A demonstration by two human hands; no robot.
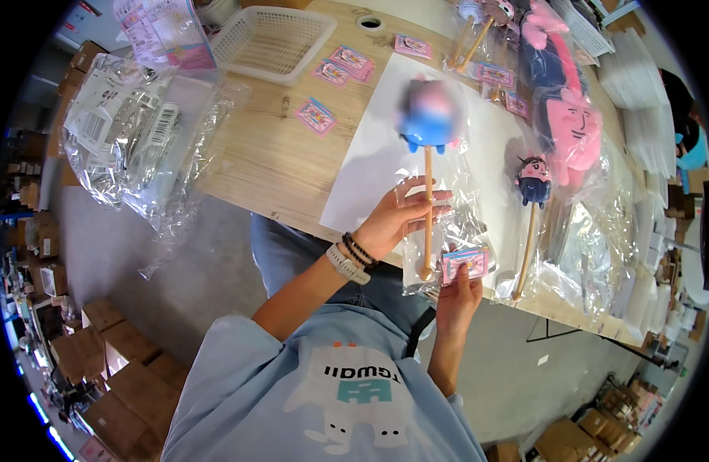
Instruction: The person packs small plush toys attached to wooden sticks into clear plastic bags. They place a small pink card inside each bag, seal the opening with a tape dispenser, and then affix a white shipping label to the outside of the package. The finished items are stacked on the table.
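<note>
My left hand (399,219) wraps its fingers round the wooden stick of a plush toy (428,132). The toy's pink and blue head points toward the far side of the table and is partly blurred. A clear plastic bag (470,202) surrounds the stick and hangs to its right. Down by the table's near edge, my right hand (459,296) pinches a small pink printed card (464,265), thumb on top. The card lies against the bag's lower end; whether it is inside cannot be seen. Another plush stick toy (534,183) lies just to the right.
White paper (362,173) covers part of the wooden table (254,146). Several pink cards (317,116) lie beyond it, near a white basket (274,46) and a tape roll (370,23). Clear bags (131,131) overhang the left edge. Bagged pink plush toys (574,131) crowd the right.
</note>
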